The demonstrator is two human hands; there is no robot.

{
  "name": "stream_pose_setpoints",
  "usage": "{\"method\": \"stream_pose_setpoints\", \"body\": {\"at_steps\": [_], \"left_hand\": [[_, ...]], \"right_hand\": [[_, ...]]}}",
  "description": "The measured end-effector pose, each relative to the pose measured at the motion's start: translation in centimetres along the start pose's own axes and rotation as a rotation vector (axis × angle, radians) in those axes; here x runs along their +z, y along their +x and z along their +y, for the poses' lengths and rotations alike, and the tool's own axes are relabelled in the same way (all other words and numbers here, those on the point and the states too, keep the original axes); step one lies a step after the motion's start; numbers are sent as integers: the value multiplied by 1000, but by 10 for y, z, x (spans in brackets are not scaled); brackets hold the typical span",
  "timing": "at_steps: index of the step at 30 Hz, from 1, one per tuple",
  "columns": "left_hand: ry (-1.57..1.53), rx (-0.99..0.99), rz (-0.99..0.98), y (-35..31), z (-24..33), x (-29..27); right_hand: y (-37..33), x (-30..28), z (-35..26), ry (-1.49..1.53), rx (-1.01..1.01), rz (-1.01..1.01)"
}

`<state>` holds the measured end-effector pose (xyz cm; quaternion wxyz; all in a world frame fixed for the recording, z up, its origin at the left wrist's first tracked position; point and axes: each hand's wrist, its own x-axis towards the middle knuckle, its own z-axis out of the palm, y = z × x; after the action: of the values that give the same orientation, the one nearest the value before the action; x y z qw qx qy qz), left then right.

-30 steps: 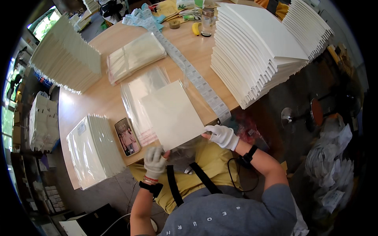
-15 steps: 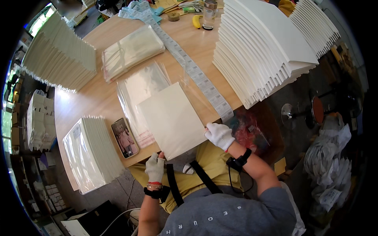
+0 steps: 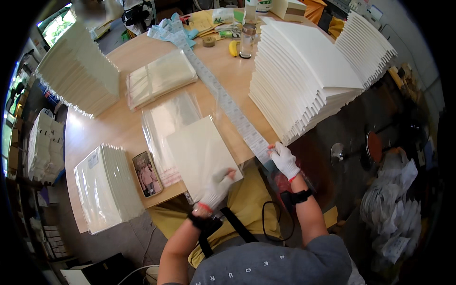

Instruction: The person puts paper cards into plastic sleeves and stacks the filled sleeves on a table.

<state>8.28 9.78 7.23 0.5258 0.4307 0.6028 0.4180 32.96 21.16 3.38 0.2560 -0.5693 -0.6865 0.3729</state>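
A flat white board [image 3: 202, 149] lies at the table's front edge, partly over clear plastic sleeves [image 3: 166, 121]. My left hand [image 3: 217, 186], in a white fingertip-less glove, is over the board's lower right part; motion smears its fingers, so I cannot tell whether they are closed. To the right, my gloved right hand [image 3: 285, 160] is closed, pinching the near end of a long strip of printed labels [image 3: 225, 102]. The strip runs diagonally back across the table.
Left of the sleeves lie a phone [image 3: 147, 174] and a stack of wrapped boards [image 3: 107, 185]. Tall white stacks stand at back left [image 3: 80, 71] and right [image 3: 304, 76]. A sleeve bundle [image 3: 161, 78], a banana [image 3: 233, 48] and a bottle [image 3: 247, 40] sit farther back.
My left hand has moved from the board's lower left corner rightward over the board. My right hand has left the board's right edge and taken the label strip's end. The view has shifted slightly.
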Motion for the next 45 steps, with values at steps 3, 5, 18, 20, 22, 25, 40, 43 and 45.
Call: {"method": "stream_pose_setpoints", "body": {"at_steps": [3,5,18,20,22,25,40,43,45], "left_hand": [[-854,-547,-266,58,-20,48],[-839,-483,-311,77,-19,65],[-448,-157,-234,58,-11,54],[-289,-26,-63,19,5,16],[56,66,309,-12,-35,-27],[91,83,613,-62,-77,-79],[-833,-211,279,-60,-58,-73],[-765,-161,260,-61,-50,-84],[-701,-108,284,-56,-33,-91]], "right_hand": [[-10,-19,-14,92,-64,-102],[-16,-28,-31,67,-130,-99],[11,3,-113,211,-446,193],[55,40,-109,237,-322,68],[92,79,-118,146,-216,-66],[132,117,-117,99,-101,-131],[129,109,-117,-381,-199,101],[62,71,-117,-575,-164,-178],[22,62,-108,-510,-147,-403]]}}
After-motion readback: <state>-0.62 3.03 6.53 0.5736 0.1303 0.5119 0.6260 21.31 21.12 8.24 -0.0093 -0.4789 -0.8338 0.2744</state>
